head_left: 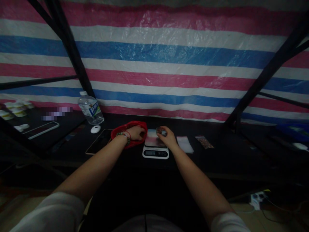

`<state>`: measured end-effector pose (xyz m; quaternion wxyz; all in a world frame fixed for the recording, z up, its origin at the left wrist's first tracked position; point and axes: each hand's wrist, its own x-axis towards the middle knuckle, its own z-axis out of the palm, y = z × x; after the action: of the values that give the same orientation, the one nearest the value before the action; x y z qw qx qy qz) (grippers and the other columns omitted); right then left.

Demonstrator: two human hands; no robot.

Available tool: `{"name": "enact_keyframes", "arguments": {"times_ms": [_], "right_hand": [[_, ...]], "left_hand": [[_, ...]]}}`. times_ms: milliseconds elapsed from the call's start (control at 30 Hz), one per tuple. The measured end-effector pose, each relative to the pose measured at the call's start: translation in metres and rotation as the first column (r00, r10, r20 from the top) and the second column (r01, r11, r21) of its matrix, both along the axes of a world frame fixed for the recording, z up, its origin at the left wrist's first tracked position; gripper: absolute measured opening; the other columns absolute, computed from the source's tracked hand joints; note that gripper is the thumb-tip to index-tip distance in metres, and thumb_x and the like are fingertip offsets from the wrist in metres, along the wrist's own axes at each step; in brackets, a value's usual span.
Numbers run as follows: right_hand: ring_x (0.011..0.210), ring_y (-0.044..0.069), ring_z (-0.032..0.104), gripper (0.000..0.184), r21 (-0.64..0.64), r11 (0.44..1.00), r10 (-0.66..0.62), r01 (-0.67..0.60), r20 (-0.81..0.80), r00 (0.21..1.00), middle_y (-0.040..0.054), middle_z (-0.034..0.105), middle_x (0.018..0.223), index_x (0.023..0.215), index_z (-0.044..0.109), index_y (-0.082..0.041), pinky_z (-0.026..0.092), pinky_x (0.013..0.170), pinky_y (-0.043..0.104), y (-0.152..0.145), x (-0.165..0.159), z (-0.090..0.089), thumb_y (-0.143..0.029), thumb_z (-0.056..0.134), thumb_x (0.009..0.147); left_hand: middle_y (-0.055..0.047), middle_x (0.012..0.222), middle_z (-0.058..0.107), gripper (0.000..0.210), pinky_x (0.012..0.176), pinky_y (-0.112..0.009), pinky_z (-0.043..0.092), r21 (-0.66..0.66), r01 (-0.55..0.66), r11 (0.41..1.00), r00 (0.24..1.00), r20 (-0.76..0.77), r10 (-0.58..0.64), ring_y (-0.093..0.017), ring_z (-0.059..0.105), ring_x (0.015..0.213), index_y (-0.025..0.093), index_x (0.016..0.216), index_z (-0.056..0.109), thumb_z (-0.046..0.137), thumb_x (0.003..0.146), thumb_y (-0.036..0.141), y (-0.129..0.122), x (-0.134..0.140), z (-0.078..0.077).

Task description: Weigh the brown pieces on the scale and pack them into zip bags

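My left hand [137,132] reaches into an open red bag [129,125], its fingers curled; what they hold, if anything, is hidden. Over the plate of a small white digital scale [155,153], my right hand [167,137] pinches a small, round, clear-looking container [159,130] at its far right corner. Whether the container rests on the plate I cannot tell. Right of the scale lies a stack of clear plastic bags [185,144]. Farther right is a small clear bag with brownish contents [204,142].
Left of the red bag lies a dark tablet [98,141], with a white mouse [95,129] and a water bottle [91,109] behind it. A phone [43,129] and several white jars [18,109] are at far left. Black frame posts [74,58] flank the table before a striped sheet [164,64].
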<state>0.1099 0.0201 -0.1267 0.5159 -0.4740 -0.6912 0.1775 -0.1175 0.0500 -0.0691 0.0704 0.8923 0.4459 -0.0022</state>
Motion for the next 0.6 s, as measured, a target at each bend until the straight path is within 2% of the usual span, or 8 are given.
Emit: {"name": "enact_keyframes", "arguments": {"times_ms": [133,267,433,500,600], "right_hand": [[0.096,0.02,0.061,0.036,-0.019,1.0,0.014,-0.014,0.015,1.0,0.0046,0.066,0.1,0.104,0.059,-0.021,0.047,0.087,0.036,-0.002,0.0,-0.007,-0.029,0.066,0.069],[0.095,0.019,0.061,0.036,-0.02,1.0,0.014,-0.014,0.019,1.0,0.0039,0.066,0.099,0.103,0.06,-0.022,0.047,0.087,0.036,-0.003,0.001,-0.007,-0.029,0.066,0.069],[0.095,0.02,0.061,0.037,-0.008,1.0,0.01,-0.01,0.025,1.0,0.0039,0.066,0.099,0.104,0.06,-0.022,0.047,0.087,0.036,-0.004,0.002,-0.007,-0.029,0.066,0.068],[0.096,0.02,0.06,0.037,0.006,1.0,0.008,-0.008,0.03,1.0,0.0041,0.066,0.099,0.104,0.06,-0.022,0.046,0.088,0.036,-0.004,0.003,-0.008,-0.029,0.067,0.068],[0.097,0.02,0.06,0.037,0.021,1.0,0.018,-0.019,0.049,0.999,0.0048,0.066,0.1,0.104,0.061,-0.022,0.046,0.088,0.036,-0.004,0.002,-0.009,-0.028,0.067,0.068]], "left_hand": [[-0.006,0.092,0.068,0.034,0.078,-0.026,0.044,-0.009,0.012,1.0,1.0,0.01,-0.011,-0.02,0.061,0.084,0.019,0.096,0.069,0.064,0.062,0.022,0.002,0.0,0.002],[-0.002,0.084,0.07,0.025,0.071,-0.023,0.044,-0.049,-0.054,0.997,0.997,0.049,0.056,-0.017,0.062,0.077,0.022,0.087,0.071,0.062,0.064,0.02,0.004,0.0,0.002],[-0.001,0.074,0.07,0.025,0.062,-0.022,0.044,-0.088,-0.103,0.991,0.992,0.065,0.109,-0.015,0.061,0.065,0.02,0.084,0.072,0.059,0.063,0.018,0.004,-0.003,0.002],[-0.002,0.073,0.07,0.025,0.06,-0.022,0.044,-0.1,-0.126,0.987,0.988,0.078,0.134,-0.015,0.061,0.063,0.019,0.086,0.072,0.059,0.065,0.019,0.003,-0.005,0.006],[-0.003,0.082,0.071,0.024,0.067,-0.023,0.045,-0.036,-0.111,0.993,0.985,0.126,0.115,-0.017,0.062,0.072,0.02,0.088,0.072,0.06,0.068,0.024,-0.002,-0.005,0.02]]}}
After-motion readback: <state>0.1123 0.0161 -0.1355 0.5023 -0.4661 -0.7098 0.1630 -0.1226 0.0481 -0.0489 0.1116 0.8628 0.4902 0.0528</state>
